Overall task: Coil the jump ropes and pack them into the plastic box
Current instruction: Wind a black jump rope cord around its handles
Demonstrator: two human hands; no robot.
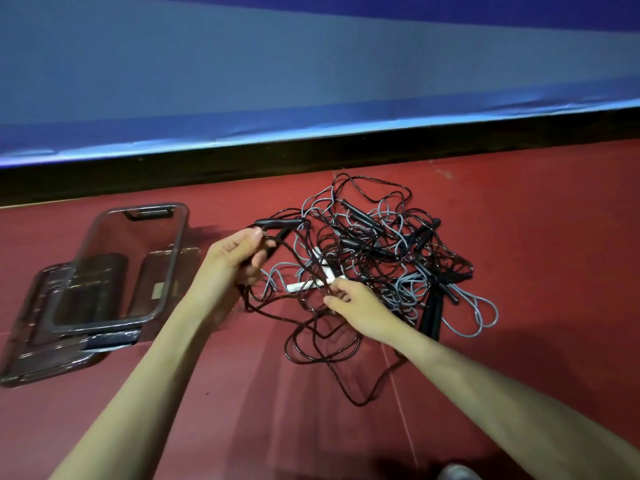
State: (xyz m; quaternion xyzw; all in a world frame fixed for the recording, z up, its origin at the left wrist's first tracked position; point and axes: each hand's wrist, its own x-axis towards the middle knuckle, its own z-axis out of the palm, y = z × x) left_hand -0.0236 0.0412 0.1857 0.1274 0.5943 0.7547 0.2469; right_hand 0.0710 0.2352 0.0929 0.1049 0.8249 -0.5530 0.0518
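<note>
A tangled heap of black and grey jump ropes (377,251) lies on the red floor at centre right. My left hand (232,259) is shut on two black handles (277,226) of a black rope, lifted just left of the heap. My right hand (356,306) pinches that black rope's cord (313,344), whose loops trail on the floor below my hands. A white handle pair (304,285) lies under the cords between my hands. The clear brownish plastic box (169,271) stands open and empty at the left.
The box's lid (33,344) lies flat under and beside the box at the far left. A black skirting strip (311,161) and blue padded wall run along the back. A shoe tip (457,472) shows at the bottom edge.
</note>
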